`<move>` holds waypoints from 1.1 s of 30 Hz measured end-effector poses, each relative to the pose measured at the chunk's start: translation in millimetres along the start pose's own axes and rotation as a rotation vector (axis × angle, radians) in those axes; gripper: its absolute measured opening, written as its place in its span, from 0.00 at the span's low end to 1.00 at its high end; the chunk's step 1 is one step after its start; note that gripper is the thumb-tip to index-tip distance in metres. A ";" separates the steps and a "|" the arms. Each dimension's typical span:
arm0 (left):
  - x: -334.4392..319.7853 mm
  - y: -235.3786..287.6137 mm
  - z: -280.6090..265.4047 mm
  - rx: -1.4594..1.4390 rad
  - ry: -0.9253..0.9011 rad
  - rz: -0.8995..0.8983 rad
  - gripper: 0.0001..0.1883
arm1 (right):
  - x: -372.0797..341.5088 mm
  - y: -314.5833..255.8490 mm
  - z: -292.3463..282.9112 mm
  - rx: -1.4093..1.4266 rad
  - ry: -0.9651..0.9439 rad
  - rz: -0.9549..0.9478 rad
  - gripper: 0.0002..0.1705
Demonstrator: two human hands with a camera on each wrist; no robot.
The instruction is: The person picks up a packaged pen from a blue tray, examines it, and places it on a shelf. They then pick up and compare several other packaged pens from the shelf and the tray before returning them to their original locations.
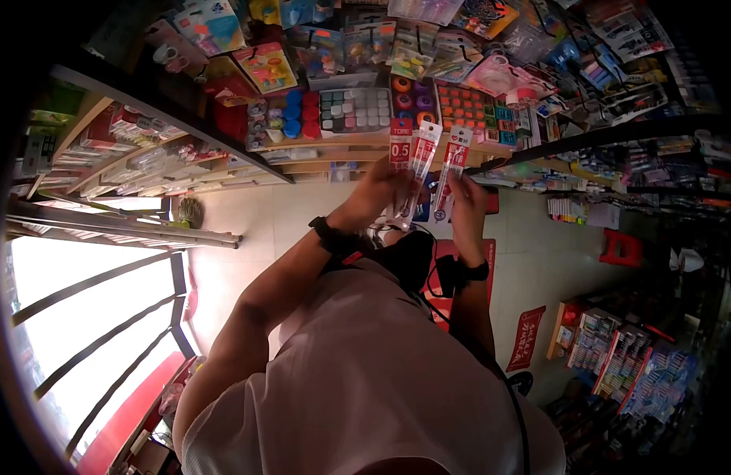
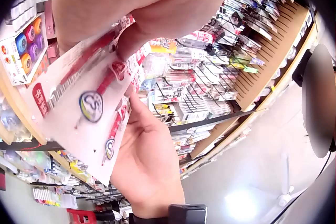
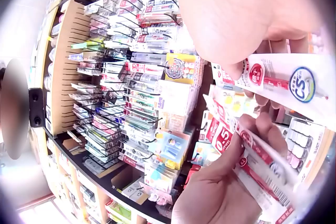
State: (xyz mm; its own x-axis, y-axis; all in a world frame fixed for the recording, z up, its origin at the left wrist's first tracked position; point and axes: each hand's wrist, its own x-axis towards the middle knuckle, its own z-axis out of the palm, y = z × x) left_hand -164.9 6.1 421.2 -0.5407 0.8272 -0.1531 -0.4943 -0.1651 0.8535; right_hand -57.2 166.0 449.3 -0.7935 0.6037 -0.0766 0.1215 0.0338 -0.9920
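Note:
My left hand (image 1: 372, 198) pinches two slim clear packets with red-and-white labels, a red one marked 0.5 (image 1: 399, 146) and a white-topped one (image 1: 425, 150) beside it. Close by on the right, my right hand (image 1: 467, 215) pinches a single similar packet (image 1: 454, 152) between thumb and fingers. Packets held by the left hand (image 2: 131, 3) fill the near part of the left wrist view. The right wrist view shows the right hand (image 3: 247, 14) gripping its packet (image 3: 294, 79) above the left hand (image 3: 218, 190), whose packets fan outward.
Hanging packaged goods (image 1: 453, 59) and boxes of small coloured items (image 1: 356, 111) line the shelf ahead. A wooden-edged rack (image 1: 112, 158) stands at left. A red stool (image 1: 621, 248) and a stocked display (image 1: 619, 356) are on the right.

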 end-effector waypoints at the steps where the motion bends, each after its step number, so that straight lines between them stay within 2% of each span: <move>1: -0.5 2.5 0.5 -0.016 -0.054 0.002 0.07 | -0.5 0.2 -0.7 0.001 -0.007 -0.026 0.14; 2: -0.7 3.0 2.7 -0.017 -0.054 0.001 0.07 | -0.8 0.3 -1.3 0.001 -0.006 -0.025 0.14; 4: 0.2 2.4 8.7 -0.029 0.094 -0.038 0.07 | -0.6 0.4 -3.0 0.007 -0.015 -0.006 0.15; 5: 1.9 0.9 8.8 -0.028 0.092 -0.037 0.07 | 1.4 2.6 -5.0 0.007 -0.014 -0.008 0.15; 7: 7.1 -1.8 7.5 -0.264 0.120 -0.110 0.09 | 10.0 4.3 -10.2 -0.029 -0.033 -0.015 0.16; 8: 9.0 -2.2 6.1 -0.261 0.115 -0.106 0.09 | 16.8 1.5 -15.5 -0.028 -0.031 -0.022 0.16; 11: 6.8 0.5 7.4 -0.229 0.058 -0.069 0.11 | 27.9 -42.5 -21.6 -0.064 -0.061 -0.048 0.17; 13: 2.7 10.9 14.0 -0.055 0.093 -0.103 0.12 | 29.0 -89.0 -17.5 0.033 0.001 -0.226 0.14; 16: -5.4 26.9 26.5 -0.072 0.063 -0.081 0.08 | 27.2 -122.7 -15.3 0.193 -0.036 -0.245 0.14; 20: -8.6 23.1 26.3 0.054 0.074 0.014 0.07 | 27.8 -96.9 8.3 0.197 -0.026 -0.236 0.15; 23: -6.8 14.5 17.1 0.120 0.025 0.051 0.07 | 30.3 -56.2 22.2 0.019 -0.092 -0.192 0.14; 27: -3.1 14.2 17.8 0.218 0.051 -0.028 0.08 | 28.9 -44.0 34.7 0.103 -0.066 -0.204 0.14; 29: -1.8 18.2 19.7 0.155 0.074 -0.058 0.08 | 36.1 -38.3 24.8 -0.134 -0.131 -0.240 0.14; 30: -1.6 18.5 18.4 0.130 0.096 -0.052 0.08 | 30.9 -50.4 37.9 -0.025 0.031 -0.252 0.16; 31: 3.0 8.0 11.5 0.091 0.076 -0.041 0.07 | 36.8 -53.1 35.2 -0.220 0.139 -0.575 0.20; 33: 8.3 -1.8 -1.5 0.127 0.056 -0.048 0.08 | 31.0 -70.0 26.9 -0.364 0.175 -0.678 0.17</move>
State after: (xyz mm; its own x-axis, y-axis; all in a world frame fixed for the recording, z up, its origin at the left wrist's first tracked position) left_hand -169.5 12.5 417.6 -0.5577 0.8004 -0.2200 -0.4324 -0.0539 0.9001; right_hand -106.4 160.9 513.6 -0.6625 0.4735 0.5804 -0.1440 0.6799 -0.7190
